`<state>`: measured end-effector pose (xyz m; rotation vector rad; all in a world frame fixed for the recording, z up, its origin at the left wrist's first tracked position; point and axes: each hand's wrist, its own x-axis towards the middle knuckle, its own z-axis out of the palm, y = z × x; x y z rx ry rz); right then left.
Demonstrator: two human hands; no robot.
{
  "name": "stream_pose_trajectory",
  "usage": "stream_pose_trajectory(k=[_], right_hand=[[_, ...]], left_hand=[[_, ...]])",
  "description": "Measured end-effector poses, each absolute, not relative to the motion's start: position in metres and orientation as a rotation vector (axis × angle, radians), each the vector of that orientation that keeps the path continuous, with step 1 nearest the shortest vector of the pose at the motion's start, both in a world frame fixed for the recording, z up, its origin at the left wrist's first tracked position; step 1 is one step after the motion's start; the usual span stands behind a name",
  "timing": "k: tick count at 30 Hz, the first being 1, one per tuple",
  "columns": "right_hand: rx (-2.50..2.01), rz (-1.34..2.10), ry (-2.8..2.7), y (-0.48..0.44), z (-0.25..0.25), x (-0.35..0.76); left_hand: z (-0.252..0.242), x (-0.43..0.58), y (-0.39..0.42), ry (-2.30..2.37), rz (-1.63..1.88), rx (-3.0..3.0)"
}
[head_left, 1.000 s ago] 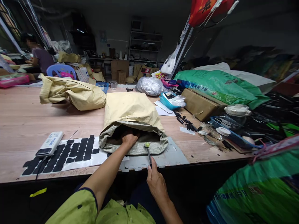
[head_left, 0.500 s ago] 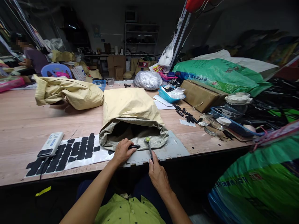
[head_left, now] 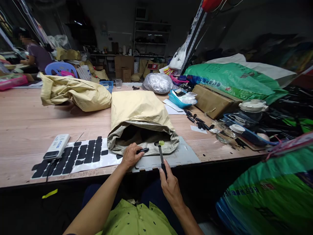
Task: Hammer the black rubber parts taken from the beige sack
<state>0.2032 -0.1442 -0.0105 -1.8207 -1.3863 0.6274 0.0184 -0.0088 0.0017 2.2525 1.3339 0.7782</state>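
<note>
My left hand [head_left: 130, 157] is closed on a short black piece [head_left: 143, 150], shaped like a small handle, at the mouth of a cream paper sack [head_left: 138, 102]. Its far end points right, along the sack's folded-back grey lip. In my right hand [head_left: 172, 187] is a small hammer [head_left: 160, 154] with a black grip, a metal shaft and a yellow-green face on its head. The hammer head appears in front of the sack's lip, right of the black piece and apart from it. Beneath the lip lies a grey mat [head_left: 187, 156].
A sheet of black stickers [head_left: 90, 151] and a white device [head_left: 57, 147] lie left. Another cream sack [head_left: 75, 91] is behind them. Several black pieces [head_left: 201, 124], a cardboard box [head_left: 215, 100] and a green bag [head_left: 227, 80] are right. A person [head_left: 36, 54] sits far left.
My right hand has moved slightly right, and the hammer head has turned so its yellow-green face points right. My left hand stays on the black piece. The whole view has shifted slightly.
</note>
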Motion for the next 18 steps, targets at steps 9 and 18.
stream_pose_trajectory(k=[9, 18], right_hand=[[-1.726, 0.559, -1.612, -0.1475, -0.0068, 0.1957], [-1.732, 0.577, -1.631, -0.1465, -0.0026, 0.1937]], left_hand=[[0.0005, 0.0187, -0.0075, 1.342, 0.762, 2.217], [0.0052, 0.0193, -0.0069, 1.364, 0.722, 2.172]])
